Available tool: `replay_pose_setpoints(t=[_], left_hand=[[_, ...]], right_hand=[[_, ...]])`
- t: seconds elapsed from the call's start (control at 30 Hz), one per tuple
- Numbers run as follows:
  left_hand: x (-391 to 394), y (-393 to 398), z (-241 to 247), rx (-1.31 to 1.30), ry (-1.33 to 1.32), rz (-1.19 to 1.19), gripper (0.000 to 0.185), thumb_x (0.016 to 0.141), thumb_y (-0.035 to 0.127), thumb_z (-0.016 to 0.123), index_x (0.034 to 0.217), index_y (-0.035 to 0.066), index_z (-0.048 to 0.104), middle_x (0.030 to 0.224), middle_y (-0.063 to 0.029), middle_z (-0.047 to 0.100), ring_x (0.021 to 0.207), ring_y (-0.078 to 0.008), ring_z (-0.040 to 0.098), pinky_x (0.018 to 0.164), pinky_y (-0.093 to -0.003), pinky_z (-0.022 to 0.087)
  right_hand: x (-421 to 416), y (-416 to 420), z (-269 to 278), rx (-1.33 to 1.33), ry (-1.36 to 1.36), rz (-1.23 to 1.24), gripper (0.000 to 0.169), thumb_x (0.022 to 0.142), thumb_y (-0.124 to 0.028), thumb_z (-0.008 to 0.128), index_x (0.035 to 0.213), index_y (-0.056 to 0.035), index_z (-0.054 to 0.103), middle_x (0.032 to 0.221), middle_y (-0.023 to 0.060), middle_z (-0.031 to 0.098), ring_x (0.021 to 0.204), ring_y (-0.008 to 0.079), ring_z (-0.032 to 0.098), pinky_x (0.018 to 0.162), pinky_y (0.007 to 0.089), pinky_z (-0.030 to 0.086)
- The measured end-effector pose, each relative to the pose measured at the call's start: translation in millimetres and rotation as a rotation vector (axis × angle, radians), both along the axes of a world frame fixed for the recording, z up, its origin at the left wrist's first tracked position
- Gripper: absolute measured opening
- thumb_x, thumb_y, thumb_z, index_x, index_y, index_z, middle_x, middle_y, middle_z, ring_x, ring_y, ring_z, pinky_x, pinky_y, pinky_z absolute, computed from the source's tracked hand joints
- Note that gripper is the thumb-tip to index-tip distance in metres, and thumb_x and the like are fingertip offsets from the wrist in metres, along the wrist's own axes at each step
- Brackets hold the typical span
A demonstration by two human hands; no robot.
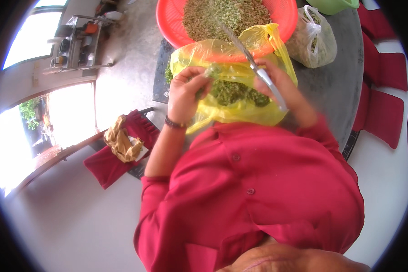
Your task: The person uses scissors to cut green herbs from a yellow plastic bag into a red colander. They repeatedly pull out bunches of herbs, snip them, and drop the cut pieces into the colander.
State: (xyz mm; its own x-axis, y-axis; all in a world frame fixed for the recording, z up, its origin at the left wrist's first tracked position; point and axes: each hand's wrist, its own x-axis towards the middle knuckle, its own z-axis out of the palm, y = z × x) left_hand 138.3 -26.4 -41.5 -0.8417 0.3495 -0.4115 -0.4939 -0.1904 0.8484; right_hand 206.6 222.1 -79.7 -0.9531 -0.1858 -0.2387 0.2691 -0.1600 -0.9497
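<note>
Pinched between the thumb and fingers of my left hand (pixel 188 90) is a small green plant sprig (pixel 213 70). My right hand (pixel 273 78) grips a long knife-like tool (pixel 239 44); its pale handle runs back towards my forearm and its narrow end reaches over the basket. Motion blurs the tool, so its exact kind is unclear. Below both hands, an open yellow plastic bag (pixel 238 117) holds green plant clusters (pixel 231 93). The bag's far edge lies over the rim of a red plastic basket (pixel 171 23), which contains a heap of small green and brown plant bits (pixel 221 13).
A tied clear plastic bag (pixel 312 44) of plant matter and a green basin (pixel 340 5) stand on the grey table (pixel 340 91). Red-covered chairs (pixel 384 108) line the right. A chair with brown cloth (pixel 124 142) is at left, a metal rack (pixel 78 44) beyond.
</note>
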Motion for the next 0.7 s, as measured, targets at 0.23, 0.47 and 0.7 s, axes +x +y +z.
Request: replay_pose_setpoints(t=[0.23, 0.47, 0.7], left_hand=[[14.4, 27.1, 15.2, -0.190, 0.134, -0.065, 0.004, 0.085, 0.001, 0.059, 0.086, -0.003, 0.059, 0.074, -0.0094, 0.064, 0.056, -0.0090, 0.055, 0.048, -0.0185, 0.039], [17.1, 27.1, 12.9, -0.087, 0.186, 0.125, 0.003, 0.086, 0.001, 0.058, 0.087, -0.001, 0.058, 0.082, -0.0120, 0.065, 0.059, -0.0109, 0.055, 0.051, -0.0209, 0.040], [29.1, 43.1, 3.6, -0.042, 0.171, 0.160, 0.011, 0.083, 0.003, 0.062, 0.091, -0.001, 0.056, 0.071, -0.0062, 0.063, 0.055, -0.0085, 0.054, 0.050, -0.0196, 0.041]], right_hand=[[-7.0, -46.8, 25.9, 0.070, 0.293, -0.277, 0.055, 0.075, -0.008, 0.073, 0.121, -0.0066, 0.043, 0.085, 0.0034, 0.058, 0.078, 0.0099, 0.057, 0.070, 0.0248, 0.048], [-13.0, -51.9, 30.9, -0.300, 0.072, -0.401, 0.040, 0.079, -0.006, 0.065, 0.113, -0.0031, 0.044, 0.080, 0.0047, 0.056, 0.072, 0.0106, 0.057, 0.064, 0.0253, 0.048], [-14.9, -63.0, 32.1, -0.654, -0.194, -0.354, 0.017, 0.084, -0.011, 0.061, 0.094, -0.0041, 0.049, 0.075, 0.0038, 0.056, 0.065, 0.0136, 0.056, 0.059, 0.0272, 0.048]])
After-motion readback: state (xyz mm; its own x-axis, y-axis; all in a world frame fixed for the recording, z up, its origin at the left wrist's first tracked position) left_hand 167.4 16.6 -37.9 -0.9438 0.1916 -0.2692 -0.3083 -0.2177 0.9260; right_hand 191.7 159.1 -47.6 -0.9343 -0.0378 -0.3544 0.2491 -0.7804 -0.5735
